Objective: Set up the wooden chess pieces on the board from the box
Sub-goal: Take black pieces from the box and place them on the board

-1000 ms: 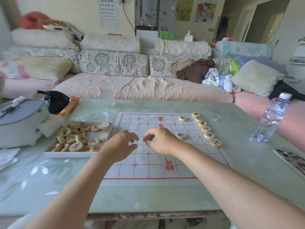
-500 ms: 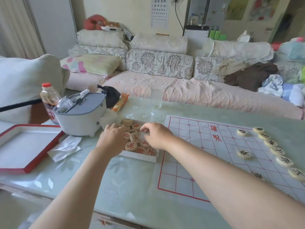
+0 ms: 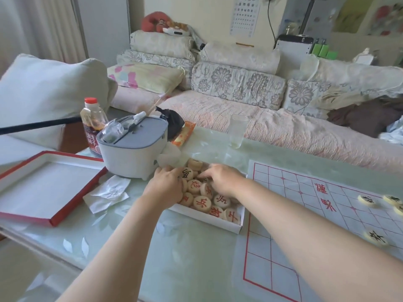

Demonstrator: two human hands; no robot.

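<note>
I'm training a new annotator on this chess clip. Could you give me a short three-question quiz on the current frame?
1. True or false: both hands are over the box of pieces.
2. Which side of the box does the board lie on, as the person sees it?
A. left
B. right
C. the far side
3. Fill in: the piece with the black character sits beside the ____ hand.

Key
1. True: the left hand and right hand are both in the box.
2. B.
3. Left. Whether either hand has a piece in its grip cannot be told.
</note>
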